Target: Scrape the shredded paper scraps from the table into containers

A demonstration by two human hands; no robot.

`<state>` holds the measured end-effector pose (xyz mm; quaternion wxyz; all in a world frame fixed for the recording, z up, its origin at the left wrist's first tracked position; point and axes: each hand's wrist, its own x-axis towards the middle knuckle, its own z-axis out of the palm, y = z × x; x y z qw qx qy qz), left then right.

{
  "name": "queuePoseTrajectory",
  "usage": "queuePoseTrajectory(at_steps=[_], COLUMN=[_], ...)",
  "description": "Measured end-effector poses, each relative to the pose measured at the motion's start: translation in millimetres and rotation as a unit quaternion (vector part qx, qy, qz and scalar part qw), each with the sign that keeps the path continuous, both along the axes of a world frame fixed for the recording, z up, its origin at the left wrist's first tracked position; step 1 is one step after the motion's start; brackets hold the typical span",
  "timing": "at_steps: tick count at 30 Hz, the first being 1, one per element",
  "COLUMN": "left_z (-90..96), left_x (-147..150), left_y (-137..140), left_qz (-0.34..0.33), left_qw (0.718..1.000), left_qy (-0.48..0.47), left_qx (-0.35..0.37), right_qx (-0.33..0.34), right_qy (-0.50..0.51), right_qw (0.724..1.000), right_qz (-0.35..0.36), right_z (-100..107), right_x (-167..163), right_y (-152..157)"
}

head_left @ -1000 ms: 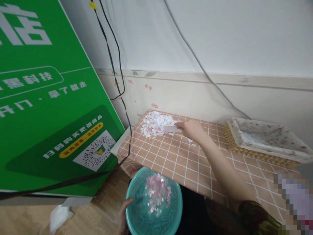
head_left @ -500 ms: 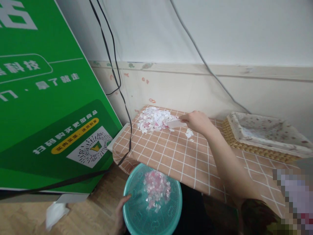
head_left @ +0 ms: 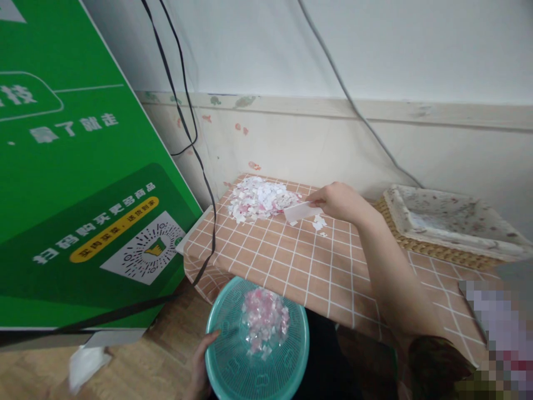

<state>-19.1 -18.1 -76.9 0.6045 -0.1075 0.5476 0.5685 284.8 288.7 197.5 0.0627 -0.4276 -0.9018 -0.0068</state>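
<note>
My right hand [head_left: 339, 201] pinches a flat, whitish translucent card-like piece [head_left: 303, 211] over the table. The far edge of that piece is close to a heap of small white and pink paper scraps [head_left: 260, 199]. A few loose scraps [head_left: 319, 223] lie just below my fingers. Below the table's front edge, my left hand [head_left: 202, 358] grips the rim of a teal plastic basket [head_left: 258, 383], thumb over the edge. Inside the basket sits a clump of shiny pink and clear small pieces [head_left: 265, 322].
A checked brown cloth [head_left: 308, 266] covers the table. At the right stands a fabric-lined wicker basket [head_left: 441, 239]. A green sign panel [head_left: 83, 183] rises on the left, with a black cable [head_left: 204, 172] hanging before the table corner. A white bag-like item [head_left: 87, 364] lies on the floor.
My right hand and the flat piece have shifted slightly right relative to the heap, and more of the piece's face shows. The left hand still holds the basket; the view has turned slightly.
</note>
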Motion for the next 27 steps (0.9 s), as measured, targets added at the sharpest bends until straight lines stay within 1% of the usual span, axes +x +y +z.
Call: queuePoseTrajectory(at_steps=[3,7,12,15,18,22,25,27], left_z=[-1.8,4.1,13.0,9.7,1.8,-4.2,-2.2,0.5], left_x=[0.6,2.4,3.9,2.1,-2.3,-6.9,-5.6,-3.1], left_y=[0.2,3.3,7.8,6.5,3.4,3.0,6.2,8.1], left_qz=[0.016,-0.004,-0.009,-0.003,-0.008,-0.018,-0.018,-0.020], left_qw=[1.000,1.000,1.000,1.000,1.000,1.000,0.999,0.999], left_qy=[-0.001,-0.025,-0.026,-0.016,-0.018,-0.017,-0.019,-0.028], left_qx=[-0.006,-0.001,-0.011,-0.022,-0.015,-0.010,-0.019,-0.019], right_qx=[-0.005,-0.006,-0.034,-0.035,-0.026,-0.069,-0.093,-0.093], right_qy=[-0.011,-0.005,-0.002,-0.015,-0.018,-0.004,-0.004,-0.006], right_qw=[1.000,0.999,0.999,0.998,0.996,0.995,0.994,0.993], right_qz=[-0.013,-0.034,-0.015,-0.041,-0.078,-0.066,-0.061,-0.078], right_z=[6.4,12.3,9.0,10.0,14.1,15.4,12.0,10.6], right_x=[8.8,15.4,13.4,21.3,31.9,33.6,32.2,36.3], right_y=[-2.9,-4.9,-2.2,-1.3,-1.0,1.5,5.3,7.6])
